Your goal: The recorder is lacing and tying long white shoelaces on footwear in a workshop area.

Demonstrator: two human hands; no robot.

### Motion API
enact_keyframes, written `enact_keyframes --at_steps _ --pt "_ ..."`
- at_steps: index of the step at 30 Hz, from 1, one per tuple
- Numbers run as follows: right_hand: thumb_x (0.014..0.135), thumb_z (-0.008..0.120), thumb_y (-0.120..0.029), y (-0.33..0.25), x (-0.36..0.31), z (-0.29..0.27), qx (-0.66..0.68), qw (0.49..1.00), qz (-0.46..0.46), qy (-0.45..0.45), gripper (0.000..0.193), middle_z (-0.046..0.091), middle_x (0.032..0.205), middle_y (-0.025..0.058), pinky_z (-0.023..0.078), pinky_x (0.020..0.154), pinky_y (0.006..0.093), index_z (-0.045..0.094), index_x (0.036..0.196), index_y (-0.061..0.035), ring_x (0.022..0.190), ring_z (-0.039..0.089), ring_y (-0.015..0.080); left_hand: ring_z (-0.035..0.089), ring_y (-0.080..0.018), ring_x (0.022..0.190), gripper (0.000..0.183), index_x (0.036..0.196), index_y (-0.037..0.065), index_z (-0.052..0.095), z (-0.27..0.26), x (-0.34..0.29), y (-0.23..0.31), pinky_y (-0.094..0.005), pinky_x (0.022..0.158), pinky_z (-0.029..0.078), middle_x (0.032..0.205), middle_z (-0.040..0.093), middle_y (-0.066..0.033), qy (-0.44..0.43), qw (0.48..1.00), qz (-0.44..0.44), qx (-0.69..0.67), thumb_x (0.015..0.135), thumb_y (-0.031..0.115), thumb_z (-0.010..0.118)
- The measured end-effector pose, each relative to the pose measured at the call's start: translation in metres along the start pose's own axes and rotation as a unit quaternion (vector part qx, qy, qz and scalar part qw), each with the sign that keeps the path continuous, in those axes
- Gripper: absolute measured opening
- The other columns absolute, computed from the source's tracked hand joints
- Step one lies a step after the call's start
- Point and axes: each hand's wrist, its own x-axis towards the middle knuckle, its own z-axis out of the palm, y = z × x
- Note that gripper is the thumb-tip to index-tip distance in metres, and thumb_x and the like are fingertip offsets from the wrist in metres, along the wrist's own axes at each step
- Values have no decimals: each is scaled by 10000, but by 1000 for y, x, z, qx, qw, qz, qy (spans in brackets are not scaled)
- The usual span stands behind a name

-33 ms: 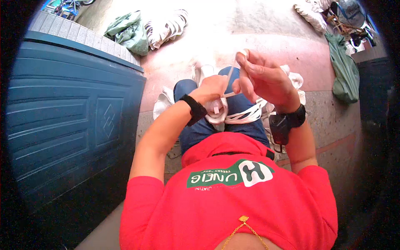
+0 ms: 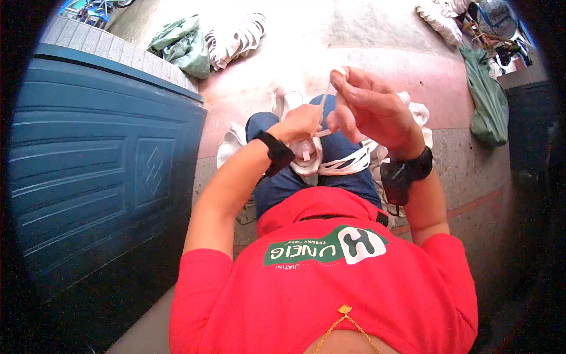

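My left hand is closed in a pinch over my lap, gripping a narrow white strip. From there the strip runs up to my right hand, whose thumb and forefinger press on its upper end while the other fingers curl loosely. A short white end sticks out beside the left fingers. Several loose white strips lie in a bundle across my right thigh. Between my thighs sits a whitish pouch-like thing with a small pale piece inside; its kind is unclear.
White cloth-like material hangs beside both legs. A blue panelled door stands close on my left. Ahead lie a green sack and a striped white bundle. Another green sack lies at the right.
My right hand has shifted slightly left and up with the strip's upper end, so the strip stands a little steeper. The left hand has barely moved.
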Motion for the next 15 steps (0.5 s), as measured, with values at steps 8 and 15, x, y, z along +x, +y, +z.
enact_keyframes --at_steps 8,15 --pt "905 403 -220 -35 16 51 39 999 29 1 172 502 569 24 433 447 205 421 846 -60 385 422 71 550 -137 686 221 777 7 611 -39 -7 12 -273 603 429 718 595 -50 -101 983 -21 -155 658 193 627" --pt "922 364 -173 -48 16 38 121 990 17 64 159 435 607 -13 479 487 216 445 877 -44 398 375 19 518 -79 540 221 924 16 610 -78 -80 49 -195 489 411 742 592 -19 -103 958 -168 -206 747 148 605"
